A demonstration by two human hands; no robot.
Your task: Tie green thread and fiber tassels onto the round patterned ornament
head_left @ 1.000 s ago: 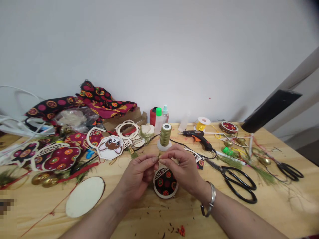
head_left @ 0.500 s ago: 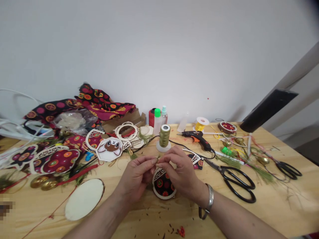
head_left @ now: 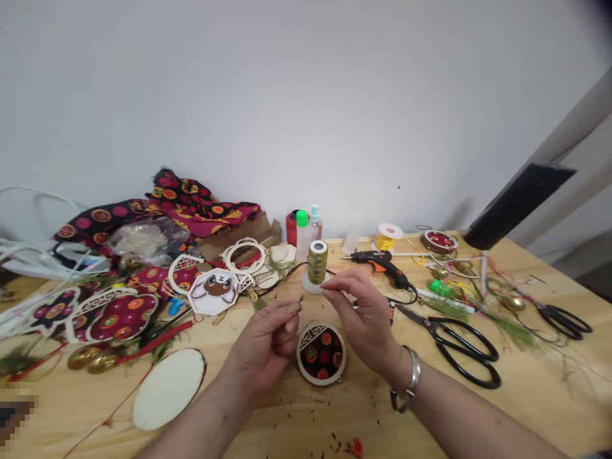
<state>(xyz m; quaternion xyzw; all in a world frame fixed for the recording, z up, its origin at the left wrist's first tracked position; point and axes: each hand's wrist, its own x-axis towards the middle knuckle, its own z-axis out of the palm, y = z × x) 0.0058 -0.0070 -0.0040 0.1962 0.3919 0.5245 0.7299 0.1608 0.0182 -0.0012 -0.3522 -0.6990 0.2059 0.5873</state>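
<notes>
My left hand (head_left: pixel 268 338) pinches a small tuft of olive-green thread (head_left: pixel 301 299) between thumb and forefinger. To its right, my right hand (head_left: pixel 366 315) has thumb and fingertips pressed together; whatever is in them, if anything, is too fine to make out. Below and between the hands lies a round wooden-framed pendant (head_left: pixel 321 357) with black floral fabric and a cut-out lattice along its upper left. Just behind my right fingertips stands a spool of olive-green thread (head_left: pixel 317 262) on a white base.
Black-handled scissors (head_left: pixel 466 354) and a glue gun (head_left: pixel 382 261) lie to the right. On the left are an oval wooden slice (head_left: pixel 169 390), a sheep-face piece (head_left: pixel 213 291) and patterned fabric (head_left: pixel 191 197). Dark scraps and a red flower cut-out (head_left: pixel 356 447) lie at the front.
My hands have come apart, the right one moving right and up from the left. The round pendant now shows whole between them. The view has shifted slightly.
</notes>
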